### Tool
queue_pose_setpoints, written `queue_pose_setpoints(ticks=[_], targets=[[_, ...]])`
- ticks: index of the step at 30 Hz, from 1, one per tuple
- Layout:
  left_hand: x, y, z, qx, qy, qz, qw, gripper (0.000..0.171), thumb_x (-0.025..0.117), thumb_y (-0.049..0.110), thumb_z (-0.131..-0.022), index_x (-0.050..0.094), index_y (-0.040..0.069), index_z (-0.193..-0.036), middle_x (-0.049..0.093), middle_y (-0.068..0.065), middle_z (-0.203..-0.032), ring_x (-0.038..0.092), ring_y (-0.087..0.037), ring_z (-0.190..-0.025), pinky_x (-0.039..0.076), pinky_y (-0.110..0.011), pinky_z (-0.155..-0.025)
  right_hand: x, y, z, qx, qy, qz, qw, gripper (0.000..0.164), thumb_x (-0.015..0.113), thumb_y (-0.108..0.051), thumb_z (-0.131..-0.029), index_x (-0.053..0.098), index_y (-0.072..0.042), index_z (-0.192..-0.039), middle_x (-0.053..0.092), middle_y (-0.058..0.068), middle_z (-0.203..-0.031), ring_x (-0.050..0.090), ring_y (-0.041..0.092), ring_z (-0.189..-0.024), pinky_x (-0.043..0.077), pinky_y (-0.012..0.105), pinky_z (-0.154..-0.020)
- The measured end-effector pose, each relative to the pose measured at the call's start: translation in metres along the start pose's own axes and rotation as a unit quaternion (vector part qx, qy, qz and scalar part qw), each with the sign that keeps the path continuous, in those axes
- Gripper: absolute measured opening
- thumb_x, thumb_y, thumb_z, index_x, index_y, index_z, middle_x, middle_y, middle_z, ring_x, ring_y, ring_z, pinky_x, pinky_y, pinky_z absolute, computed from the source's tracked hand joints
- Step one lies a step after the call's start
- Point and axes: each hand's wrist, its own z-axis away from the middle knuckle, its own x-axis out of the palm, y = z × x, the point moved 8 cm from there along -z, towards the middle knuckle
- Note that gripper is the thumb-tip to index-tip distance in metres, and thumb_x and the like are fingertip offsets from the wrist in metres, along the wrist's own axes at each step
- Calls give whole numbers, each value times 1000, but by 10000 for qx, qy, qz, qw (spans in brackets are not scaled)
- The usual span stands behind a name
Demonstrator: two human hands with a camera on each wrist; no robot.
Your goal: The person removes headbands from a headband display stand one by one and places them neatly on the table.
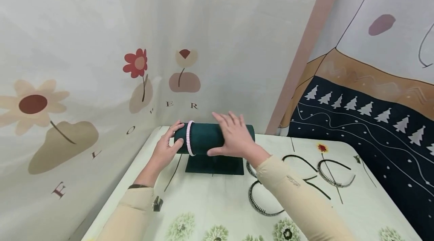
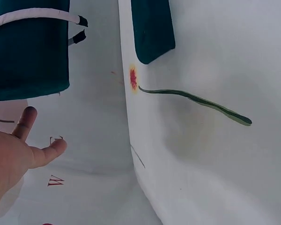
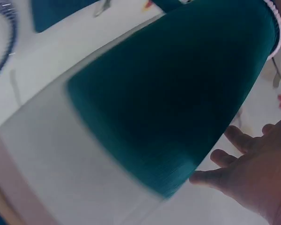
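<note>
A dark green velvety roll on a stand (image 1: 207, 137) lies sideways at the back of the table. Around its left part sits a pale pink headband (image 1: 188, 139), whose dark ends stick out below the roll (image 2: 30, 61) in the left wrist view. At the roll's left end is my left hand (image 1: 165, 148), thumb and fingers spread apart around that end, next to the headband. My right hand (image 1: 236, 135) has its fingers spread over the right part of the roll. In the right wrist view, fingertips of this hand (image 3: 253, 173) lie right at the roll's edge.
Several dark toothed headbands (image 1: 268, 214) lie on the table (image 1: 210, 195) to the right, partly under my right forearm. A small black object (image 1: 157, 204) lies by my left sleeve. Printed cloth (image 1: 237, 45) hangs close behind the roll and along the left side.
</note>
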Motion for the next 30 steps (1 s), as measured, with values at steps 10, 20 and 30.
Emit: queue_pose_setpoints(ticks=[10,20,30], targets=[[0,0,1,113,5,-79,9999,54,53,24,-111,42,30,-163,22,6,-181,40,-41,-151,44,-72,-115,21,-52,-41,-46,-519,699,9962,119,68,-91,-76,16,-42,-171,37,7,-173,17,41,-166,12,72,-132],[-1,0,-1,100,41,-134,9999,55,53,23,-110,42,30,-163,22,4,-181,40,-42,-152,45,-72,-113,25,-63,-56,112,-729,1132,9908,115,62,-94,-78,22,-40,-171,37,5,-174,20,39,-166,11,72,-132],[1,1,1,-42,-18,-134,9999,55,52,24,-111,41,32,-164,20,8,-181,36,-42,-155,47,-70,-114,21,-52,-60,396,-1062,648,9914,108,69,-86,-81,31,-36,-169,40,5,-173,24,38,-165,15,69,-132]])
